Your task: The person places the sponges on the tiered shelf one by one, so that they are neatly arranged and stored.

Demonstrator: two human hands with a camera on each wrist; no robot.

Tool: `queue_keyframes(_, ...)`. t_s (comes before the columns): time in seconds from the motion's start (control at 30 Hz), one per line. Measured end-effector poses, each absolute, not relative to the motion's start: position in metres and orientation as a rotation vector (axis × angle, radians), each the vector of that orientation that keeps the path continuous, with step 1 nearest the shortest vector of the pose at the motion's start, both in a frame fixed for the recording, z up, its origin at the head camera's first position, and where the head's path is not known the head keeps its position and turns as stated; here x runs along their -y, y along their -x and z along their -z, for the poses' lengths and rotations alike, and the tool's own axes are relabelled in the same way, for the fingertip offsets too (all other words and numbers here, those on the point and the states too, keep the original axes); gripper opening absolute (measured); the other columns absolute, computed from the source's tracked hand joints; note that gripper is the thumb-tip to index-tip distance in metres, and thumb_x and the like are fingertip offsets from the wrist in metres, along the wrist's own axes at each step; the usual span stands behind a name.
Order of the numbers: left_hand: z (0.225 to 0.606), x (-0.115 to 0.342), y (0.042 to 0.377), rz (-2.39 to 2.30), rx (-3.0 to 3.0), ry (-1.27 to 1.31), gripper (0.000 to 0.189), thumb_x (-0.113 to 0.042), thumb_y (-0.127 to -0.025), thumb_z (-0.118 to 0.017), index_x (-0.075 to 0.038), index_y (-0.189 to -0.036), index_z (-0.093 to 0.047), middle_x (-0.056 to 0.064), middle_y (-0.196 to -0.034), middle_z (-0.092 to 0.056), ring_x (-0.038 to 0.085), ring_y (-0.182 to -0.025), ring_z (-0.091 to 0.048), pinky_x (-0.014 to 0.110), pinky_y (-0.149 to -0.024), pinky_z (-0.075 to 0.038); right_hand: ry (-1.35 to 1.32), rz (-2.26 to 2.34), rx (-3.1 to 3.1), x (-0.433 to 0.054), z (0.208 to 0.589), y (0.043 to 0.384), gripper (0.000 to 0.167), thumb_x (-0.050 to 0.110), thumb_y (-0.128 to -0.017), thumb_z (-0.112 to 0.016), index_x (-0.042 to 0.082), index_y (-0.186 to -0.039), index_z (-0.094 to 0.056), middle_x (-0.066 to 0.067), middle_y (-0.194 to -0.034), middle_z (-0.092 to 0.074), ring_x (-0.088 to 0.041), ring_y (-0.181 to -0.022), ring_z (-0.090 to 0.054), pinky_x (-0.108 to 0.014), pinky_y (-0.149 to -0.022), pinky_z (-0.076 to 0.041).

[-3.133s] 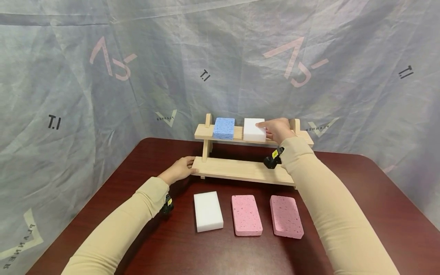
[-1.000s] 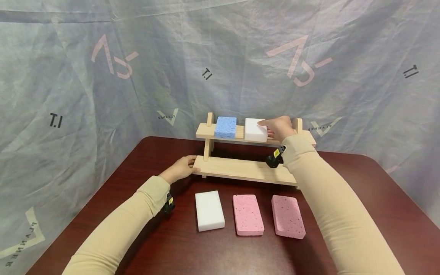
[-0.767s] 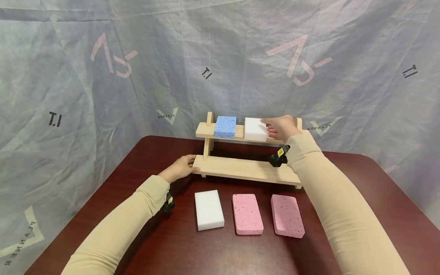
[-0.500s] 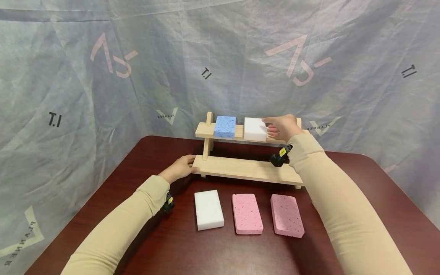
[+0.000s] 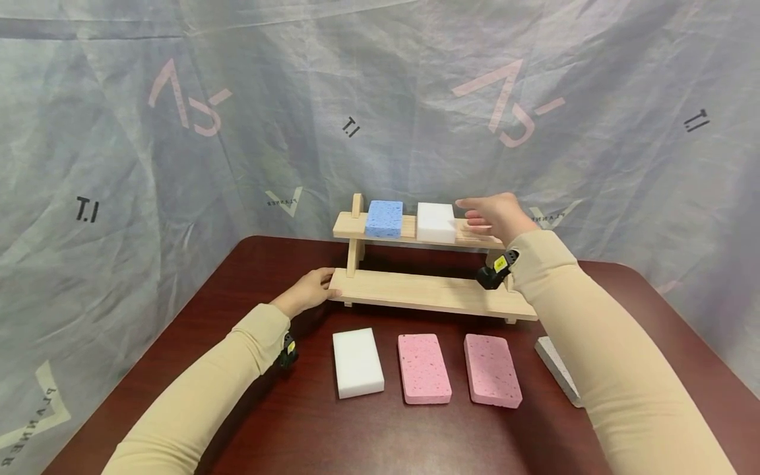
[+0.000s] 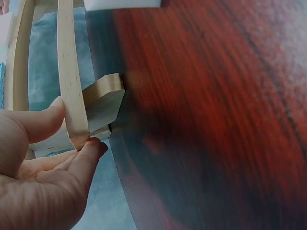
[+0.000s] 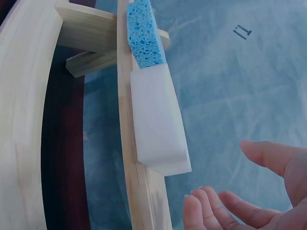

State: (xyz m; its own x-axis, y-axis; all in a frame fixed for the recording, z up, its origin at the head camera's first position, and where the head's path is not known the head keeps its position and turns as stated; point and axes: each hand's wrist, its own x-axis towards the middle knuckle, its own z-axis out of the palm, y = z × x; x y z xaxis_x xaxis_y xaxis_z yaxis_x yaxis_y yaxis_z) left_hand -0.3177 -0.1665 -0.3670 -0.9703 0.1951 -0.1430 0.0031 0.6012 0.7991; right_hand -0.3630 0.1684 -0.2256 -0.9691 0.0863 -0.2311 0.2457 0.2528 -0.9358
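Note:
A two-tier wooden shelf (image 5: 415, 290) stands on the table. My left hand (image 5: 309, 290) pinches the left end of its lower board; in the left wrist view the thumb (image 6: 50, 117) lies on one face and fingers on the other. On the upper board sit a blue sponge (image 5: 384, 218) and, to its right, a white sponge (image 5: 436, 221). My right hand (image 5: 499, 214) is just right of the white sponge, thumb and fingers spread apart with nothing between them. In the right wrist view a gap separates the fingers from the white sponge (image 7: 156, 117).
In front of the shelf, a white sponge (image 5: 358, 363) and two pink sponges, one lighter (image 5: 424, 368) and one darker (image 5: 492, 369), lie in a row on the dark red table (image 5: 380, 439). A grey sponge (image 5: 558, 369) is partly hidden under my right forearm. A grey cloth backdrop hangs behind.
My right hand has let go of the white sponge on the upper board and moved right. The grey sponge has come into view beside the forearm. My left hand keeps its hold.

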Motion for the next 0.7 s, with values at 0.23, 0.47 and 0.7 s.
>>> queue_keyframes(0.23,0.366,0.166,0.317,-1.279,-2.616,-0.137,0.066,-0.008,-0.097,-0.057,0.002,-0.152,-0.022,0.022,-0.156,-0.027,0.034,-0.142,-0.034,0.041,-0.109,-0.042,-0.299,1.725,-2.444,-0.179,0.225,0.358,0.087,0.034,-0.092,-0.067,0.003,-0.154,-0.015,-0.02,-0.147,-0.044,-0.032,-0.13,-0.049,-0.038,-0.105,-0.046)
queue_keyframes(0.47,0.365,0.166,0.315,-1.27,-2.622,-0.134,0.066,-0.007,-0.097,-0.058,0.001,-0.152,-0.023,0.022,-0.157,-0.026,0.034,-0.141,-0.036,0.041,-0.108,-0.043,-0.232,1.648,-2.455,-0.194,0.223,0.349,0.083,0.038,-0.093,-0.064,0.004,-0.154,-0.02,-0.021,-0.151,-0.039,-0.032,-0.134,-0.046,-0.04,-0.108,-0.043)
queue_keyframes(0.7,0.362,0.165,0.313,-1.27,-2.624,-0.138,0.067,-0.007,-0.097,-0.058,0.001,-0.152,-0.023,0.022,-0.157,-0.025,0.035,-0.14,-0.037,0.041,-0.108,-0.042,-0.218,1.617,-2.45,-0.213,0.215,0.345,0.082,0.045,-0.091,-0.063,0.006,-0.153,-0.025,-0.019,-0.152,-0.038,-0.028,-0.133,-0.046,-0.038,-0.109,-0.042)
